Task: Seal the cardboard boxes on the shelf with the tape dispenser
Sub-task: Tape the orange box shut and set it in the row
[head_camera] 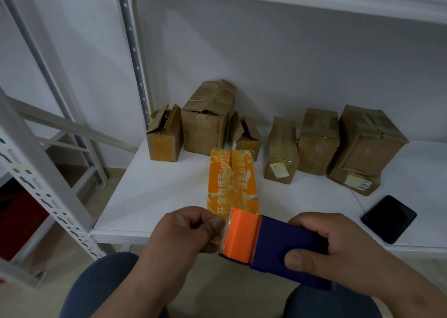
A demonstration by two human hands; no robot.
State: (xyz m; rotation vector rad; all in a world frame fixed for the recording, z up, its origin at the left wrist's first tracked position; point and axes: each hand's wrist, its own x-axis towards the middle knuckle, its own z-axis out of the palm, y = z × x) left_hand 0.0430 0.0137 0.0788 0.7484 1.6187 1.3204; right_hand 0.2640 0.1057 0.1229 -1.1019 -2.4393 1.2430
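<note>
right hand grips the tape dispenser by its dark blue body, thumb on the near side, fingers curled over the far side. the dispenser is held in the air just in front of the shelf edge, orange head pointing left. left hand is at the orange head, fingers curled in, pinching the clear tape end coming off the head. straight behind the dispenser an orange box with white printed characters lies on the white shelf, long side running away from the person, its top flaps closed with a seam down the middle; its near end is hidden behind the dispenser. along the back of the shelf stands a row of brown cardboard boxes: a small open box at the left with its flaps up, a taller taped box next to it with a crumpled top, another small open box behind the orange box, then three taped boxes to the right, a narrow one with a white label, a middle one, and a bigger one with a label at its lower front. a black phone lies flat on the shelf at the right, near the front edge, apart from the boxes. grey slotted shelf uprights stand at the left. the person's knees in dark blue trousers show at the bottom.
</note>
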